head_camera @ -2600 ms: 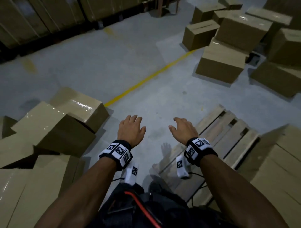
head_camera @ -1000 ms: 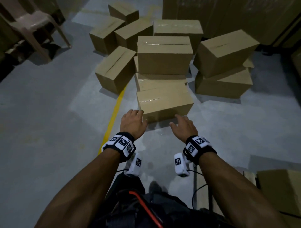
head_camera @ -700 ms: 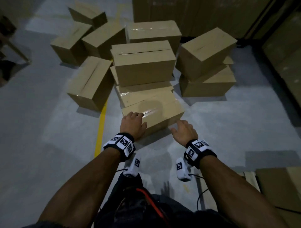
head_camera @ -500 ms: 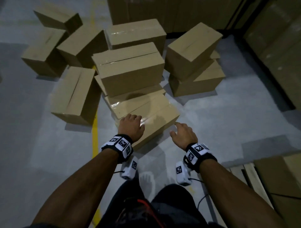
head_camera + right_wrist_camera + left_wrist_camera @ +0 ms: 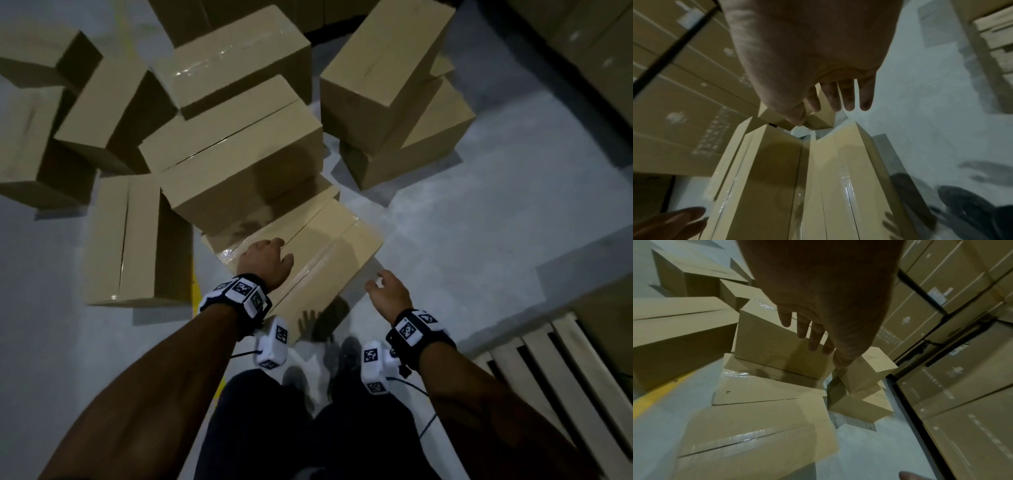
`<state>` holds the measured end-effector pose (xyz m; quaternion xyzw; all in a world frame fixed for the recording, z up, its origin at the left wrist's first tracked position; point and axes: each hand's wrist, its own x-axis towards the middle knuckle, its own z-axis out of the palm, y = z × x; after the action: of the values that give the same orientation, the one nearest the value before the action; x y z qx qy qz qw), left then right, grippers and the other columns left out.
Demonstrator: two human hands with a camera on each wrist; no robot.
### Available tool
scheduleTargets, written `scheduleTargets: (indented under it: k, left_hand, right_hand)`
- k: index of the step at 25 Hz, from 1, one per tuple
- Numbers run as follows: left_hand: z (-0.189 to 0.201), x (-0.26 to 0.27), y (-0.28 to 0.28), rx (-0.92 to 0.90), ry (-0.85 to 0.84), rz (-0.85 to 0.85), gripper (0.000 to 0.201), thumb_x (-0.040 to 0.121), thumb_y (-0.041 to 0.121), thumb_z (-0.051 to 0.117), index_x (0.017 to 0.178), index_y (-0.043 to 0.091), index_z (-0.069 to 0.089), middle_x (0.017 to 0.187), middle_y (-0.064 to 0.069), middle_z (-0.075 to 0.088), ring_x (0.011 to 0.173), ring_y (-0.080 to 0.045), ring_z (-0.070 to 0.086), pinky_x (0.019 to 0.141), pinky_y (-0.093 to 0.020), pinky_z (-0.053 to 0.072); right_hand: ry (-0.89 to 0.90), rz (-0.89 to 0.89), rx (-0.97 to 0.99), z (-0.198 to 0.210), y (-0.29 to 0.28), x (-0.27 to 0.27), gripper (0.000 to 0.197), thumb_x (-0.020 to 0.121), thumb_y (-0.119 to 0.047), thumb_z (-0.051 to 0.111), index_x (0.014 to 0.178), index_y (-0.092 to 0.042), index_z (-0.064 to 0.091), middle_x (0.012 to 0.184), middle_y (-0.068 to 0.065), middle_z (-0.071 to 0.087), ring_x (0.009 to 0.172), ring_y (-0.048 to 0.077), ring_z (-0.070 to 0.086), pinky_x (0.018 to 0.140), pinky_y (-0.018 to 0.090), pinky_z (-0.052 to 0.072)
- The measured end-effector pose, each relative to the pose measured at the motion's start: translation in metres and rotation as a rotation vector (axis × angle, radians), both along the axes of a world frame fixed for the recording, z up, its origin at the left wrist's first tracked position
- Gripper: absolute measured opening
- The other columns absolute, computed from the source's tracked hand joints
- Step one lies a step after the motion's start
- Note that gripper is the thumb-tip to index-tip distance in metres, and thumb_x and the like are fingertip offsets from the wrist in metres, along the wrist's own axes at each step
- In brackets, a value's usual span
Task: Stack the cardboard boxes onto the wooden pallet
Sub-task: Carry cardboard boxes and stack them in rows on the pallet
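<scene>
Both hands are reaching out over the nearest cardboard box [image 5: 318, 253], which is lying tilted on the grey floor [image 5: 479, 240] just ahead of the person's feet. The left hand [image 5: 265, 262] is hovering above the box's taped top near its left end, fingers [image 5: 813, 337] spread and straight, gripping nothing; whether it is touching the cardboard cannot be told. The right hand [image 5: 388, 291] is hanging just off the box's right end, over bare floor, fingers [image 5: 846, 95] likewise extended and relaxed, holding nothing.

At the lower right, the wooden pallet [image 5: 555, 377] is lying on the floor beside the person, its pale slats running diagonally.

Beyond the near box, another carton [image 5: 236, 164] is sitting on a lower one right behind it. To the left a long box [image 5: 126, 240] is lying along a yellow floor line [image 5: 197, 284]. Farther right, a box [image 5: 380, 72] is resting askew on top of another. More loose boxes are crowding the far left, and a wall of stacked cartons [image 5: 953, 353] is standing at the back.
</scene>
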<state>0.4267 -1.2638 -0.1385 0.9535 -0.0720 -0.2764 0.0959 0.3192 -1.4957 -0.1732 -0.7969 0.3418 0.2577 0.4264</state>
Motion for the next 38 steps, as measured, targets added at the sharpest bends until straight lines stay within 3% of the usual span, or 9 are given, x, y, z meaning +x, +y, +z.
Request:
scheduleTargets:
  k: [7,13,16,18,20,24,29,34,38]
  left_hand:
    - [-0.103,0.082,0.014,-0.068,0.187,0.058,0.051,0.100,0.041,0.048,0.143,0.014,0.045,0.141,-0.017,0.053,0.126,-0.035,0.051,0.104,-0.042,0.042]
    - [-0.255,0.137,0.031,-0.144,0.208,-0.110,0.052,0.100,0.035,0.053,0.145,0.010,0.044,0.147,-0.019,0.045,0.134,-0.035,0.043,0.109,-0.038,0.034]
    - [-0.317,0.140,0.038,-0.192,0.202,-0.151,0.054,0.098,0.030,0.056,0.146,0.006,0.043,0.147,-0.019,0.044,0.134,-0.034,0.043,0.109,-0.035,0.033]
    - [-0.348,0.141,0.042,-0.198,0.211,-0.153,0.057,0.098,0.028,0.057,0.147,0.005,0.040,0.146,-0.019,0.045,0.132,-0.034,0.044,0.109,-0.036,0.033]
    - [-0.375,0.142,0.046,-0.168,0.211,-0.161,0.061,0.097,0.029,0.058,0.149,0.006,0.035,0.144,-0.020,0.046,0.129,-0.037,0.046,0.106,-0.041,0.037]
    - [-0.398,0.139,0.043,-0.147,0.164,-0.184,0.058,0.094,0.032,0.058,0.142,0.007,0.037,0.135,-0.021,0.049,0.122,-0.038,0.048,0.098,-0.045,0.042]
    - [-0.391,0.118,0.021,-0.167,0.132,-0.156,0.070,0.093,0.037,0.063,0.147,0.004,0.033,0.139,-0.020,0.041,0.125,-0.039,0.045,0.103,-0.047,0.041]
    - [-0.385,0.081,-0.008,-0.335,0.235,-0.150,0.099,0.075,0.061,0.070,0.154,0.023,0.023,0.151,-0.008,0.038,0.135,-0.029,0.041,0.112,-0.048,0.038]
    - [-0.384,0.052,-0.021,-0.417,0.217,-0.084,0.109,0.066,0.060,0.074,0.152,0.036,0.013,0.152,0.002,0.039,0.137,-0.026,0.042,0.109,-0.055,0.040]
  right_hand:
    - [0.094,-0.341,0.085,-0.099,0.028,0.031,0.054,0.102,-0.033,0.053,0.151,-0.014,0.038,0.154,0.012,0.042,0.140,0.030,0.041,0.111,0.035,0.033]
    - [0.122,-0.638,0.077,-0.256,0.080,0.062,0.068,0.100,-0.036,0.056,0.156,-0.012,0.026,0.155,0.016,0.039,0.141,0.033,0.040,0.115,0.039,0.033]
    - [0.110,-0.822,0.148,-0.329,0.099,0.072,0.067,0.096,-0.033,0.060,0.151,-0.012,0.028,0.121,0.019,0.064,0.113,0.035,0.061,0.104,0.045,0.046]
    - [0.089,-0.899,0.168,-0.375,0.104,0.071,0.049,0.081,-0.039,0.065,0.121,-0.016,0.049,0.091,0.013,0.068,0.089,0.034,0.068,0.091,0.049,0.055]
    - [0.101,-0.892,0.140,-0.406,0.110,0.065,0.056,0.071,-0.051,0.065,0.111,-0.013,0.054,0.096,0.010,0.068,0.090,0.034,0.067,0.086,0.050,0.057]
    - [0.055,-0.913,0.071,-0.404,0.120,0.056,0.019,0.101,-0.019,0.052,0.114,-0.009,0.043,0.088,-0.003,0.055,0.080,0.019,0.051,0.066,0.016,0.050]
    - [-0.047,-0.929,0.002,-0.405,0.106,0.032,0.037,0.103,-0.028,0.051,0.131,-0.004,0.048,0.119,0.015,0.061,0.111,0.031,0.056,0.095,0.037,0.043]
    - [-0.142,-0.940,0.101,-0.405,0.076,-0.011,0.040,0.105,-0.020,0.044,0.143,-0.011,0.035,0.121,-0.001,0.051,0.116,0.023,0.052,0.100,0.035,0.042]
    - [-0.272,-0.973,0.289,-0.403,0.071,-0.032,0.097,0.090,-0.026,0.074,0.159,-0.026,0.005,0.161,-0.003,0.026,0.144,0.016,0.031,0.117,0.034,0.031]
